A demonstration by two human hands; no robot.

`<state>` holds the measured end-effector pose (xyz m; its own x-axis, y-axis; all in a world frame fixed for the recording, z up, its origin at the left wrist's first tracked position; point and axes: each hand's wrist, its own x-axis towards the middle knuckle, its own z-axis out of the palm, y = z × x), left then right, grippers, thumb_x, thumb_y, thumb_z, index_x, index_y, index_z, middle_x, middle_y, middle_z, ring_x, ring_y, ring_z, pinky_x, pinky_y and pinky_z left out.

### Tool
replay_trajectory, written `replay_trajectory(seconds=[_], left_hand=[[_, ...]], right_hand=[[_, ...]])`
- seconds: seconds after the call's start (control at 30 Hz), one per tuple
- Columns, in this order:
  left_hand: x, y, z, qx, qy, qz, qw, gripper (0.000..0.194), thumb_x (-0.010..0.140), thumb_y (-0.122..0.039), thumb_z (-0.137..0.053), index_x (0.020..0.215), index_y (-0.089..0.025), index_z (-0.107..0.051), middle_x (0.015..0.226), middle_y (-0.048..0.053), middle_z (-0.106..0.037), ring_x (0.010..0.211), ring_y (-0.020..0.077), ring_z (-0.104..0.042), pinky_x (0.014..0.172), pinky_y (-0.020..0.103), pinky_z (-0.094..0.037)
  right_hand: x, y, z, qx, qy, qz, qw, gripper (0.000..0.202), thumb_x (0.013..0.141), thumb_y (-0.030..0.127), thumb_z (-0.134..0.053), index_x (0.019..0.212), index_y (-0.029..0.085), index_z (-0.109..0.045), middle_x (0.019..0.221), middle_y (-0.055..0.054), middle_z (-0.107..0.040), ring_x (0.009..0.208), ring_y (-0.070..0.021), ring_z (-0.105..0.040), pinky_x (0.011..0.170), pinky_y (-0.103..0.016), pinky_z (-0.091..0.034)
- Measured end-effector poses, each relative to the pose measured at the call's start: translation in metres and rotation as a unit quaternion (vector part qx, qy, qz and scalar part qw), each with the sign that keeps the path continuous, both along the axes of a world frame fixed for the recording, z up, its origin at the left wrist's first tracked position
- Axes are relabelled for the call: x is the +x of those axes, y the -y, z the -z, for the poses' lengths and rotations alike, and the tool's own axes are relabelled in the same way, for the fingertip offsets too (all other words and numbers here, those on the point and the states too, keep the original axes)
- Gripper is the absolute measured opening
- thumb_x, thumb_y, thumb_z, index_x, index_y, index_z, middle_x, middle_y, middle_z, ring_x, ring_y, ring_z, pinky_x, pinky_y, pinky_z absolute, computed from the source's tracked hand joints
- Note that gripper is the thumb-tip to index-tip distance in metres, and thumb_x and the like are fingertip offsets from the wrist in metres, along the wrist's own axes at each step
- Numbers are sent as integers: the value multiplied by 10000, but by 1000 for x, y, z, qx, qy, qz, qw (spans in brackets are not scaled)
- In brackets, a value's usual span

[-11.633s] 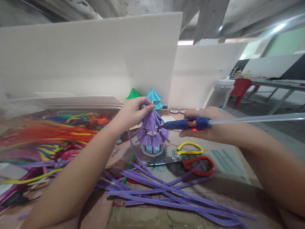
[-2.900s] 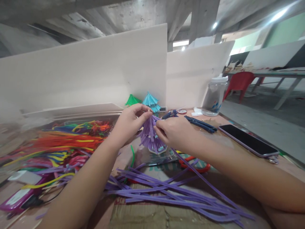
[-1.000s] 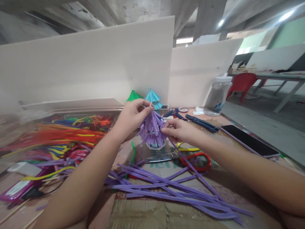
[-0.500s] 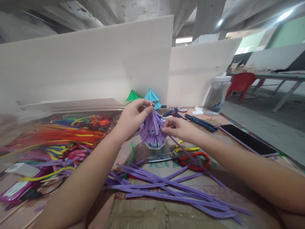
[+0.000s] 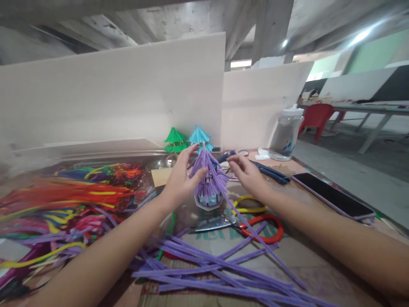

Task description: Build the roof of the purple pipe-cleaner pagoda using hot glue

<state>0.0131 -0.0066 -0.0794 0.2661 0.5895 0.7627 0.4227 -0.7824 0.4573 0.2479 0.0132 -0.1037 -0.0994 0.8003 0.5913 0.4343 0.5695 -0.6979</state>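
A small purple tiered model (image 5: 209,170), shaped like a pagoda and made of fuzzy pipe cleaners, stands on a pale base in front of me. My left hand (image 5: 183,172) is at its left side, thumb and fingers apart, the thumb in front of the roof. Whether the thumb touches it I cannot tell. My right hand (image 5: 246,170) is just right of the roof, fingers loosely bent and apart, with nothing seen in them. One long purple pipe cleaner (image 5: 258,236) runs from the roof down to the table. Several loose purple pipe cleaners (image 5: 204,258) lie nearer me.
Red-handled scissors (image 5: 276,234) and yellow handles (image 5: 244,204) lie before the model. Green (image 5: 175,137) and blue (image 5: 200,135) tiered models stand behind. Colourful pipe cleaners (image 5: 79,192) cover the left. A phone (image 5: 332,196), blue-handled tool (image 5: 273,172) and bottle (image 5: 286,136) are right.
My left hand has let go of the model's tip and slid lower, its fingers spreading. My right hand has drawn away from the roof to the right. The view has shifted slightly.
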Motion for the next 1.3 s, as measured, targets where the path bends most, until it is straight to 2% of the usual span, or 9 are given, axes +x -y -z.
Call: replay_trajectory(seconds=[0.1, 0.2, 0.27, 0.5, 0.57, 0.67, 0.77, 1.1, 1.3], left_hand=[[-5, 1, 24, 23, -18, -18, 999, 772, 901, -466, -628, 1531, -270, -228, 1506, 163, -384, 1366, 300, -448, 1128, 527, -389], [-9, 4, 33, 94, -46, -45, 994, 750, 894, -425, -644, 1519, -289, -251, 1535, 158, -330, 1443, 318, -340, 1161, 574, -331], [-10, 7, 31, 128, -71, -55, 988, 687, 898, -371, -650, 1490, -301, -308, 1537, 142, -333, 1450, 305, -331, 1171, 572, -319], [-15, 16, 14, 175, -137, -81, 972, 508, 907, -203, -602, 1380, -256, -425, 1445, 132, -482, 1357, 272, -454, 1125, 518, -383], [-18, 16, 11, 196, -154, -92, 964, 479, 888, -194, -624, 1330, -246, -449, 1412, 132, -524, 1319, 270, -492, 1100, 502, -401], [-22, 15, 6, 241, -191, -104, 946, 410, 876, -170, -634, 1256, -242, -494, 1372, 128, -563, 1275, 264, -528, 1086, 493, -403], [-25, 13, 3, 273, -224, -112, 929, 401, 875, -167, -637, 1251, -244, -521, 1350, 133, -570, 1250, 263, -540, 1078, 489, -408], [-24, 19, 0, 316, -220, -105, 917, 397, 840, -192, -679, 1209, -266, -553, 1232, 110, -587, 1174, 263, -555, 1034, 482, -457], [-18, 39, -4, 396, -317, -25, 861, 318, 859, -111, -629, 1103, -315, -609, 1032, -12, -693, 1013, 159, -597, 1071, 368, -434]], right_hand=[[-3, -6, 26, -38, -23, -64, 997, 378, 918, 409, -492, 1227, 199, -548, 1135, -99, -662, 1036, -224, -631, 908, -392, -504], [-4, -3, 32, -77, -31, -114, 990, 360, 940, 371, -446, 1243, 217, -565, 1259, -95, -641, 1181, -225, -591, 1008, -401, -478], [-4, 1, 31, -124, -37, -147, 981, 399, 912, 326, -476, 1294, 230, -539, 1265, -88, -639, 1101, -218, -631, 928, -388, -532], [-10, 6, 33, -257, -78, -221, 938, 954, 706, 159, -611, 1552, 238, -178, 902, 11, -686, 725, -158, -673, 723, -326, -567], [-12, 6, 31, -281, -100, -229, 927, 889, 691, 191, -640, 1501, 222, -276, 875, 25, -674, 699, -150, -659, 680, -305, -556], [-15, 9, 26, -276, -61, -229, 931, 423, 716, 252, -655, 1126, 167, -595, 832, 10, -661, 732, -154, -652, 703, -299, -544], [-16, 11, 25, -268, -24, -221, 937, 165, 755, 284, -640, 865, 161, -630, 778, 1, -658, 718, -154, -643, 709, -295, -533], [-18, 9, 32, -272, -72, -210, 936, 269, 778, 389, -671, 948, 194, -595, 861, -11, -688, 693, -152, -654, 667, -290, -548], [-17, 8, 32, -252, -66, -214, 941, 276, 741, 381, -700, 907, 189, -591, 841, -7, -694, 721, -164, -656, 697, -308, -552]])
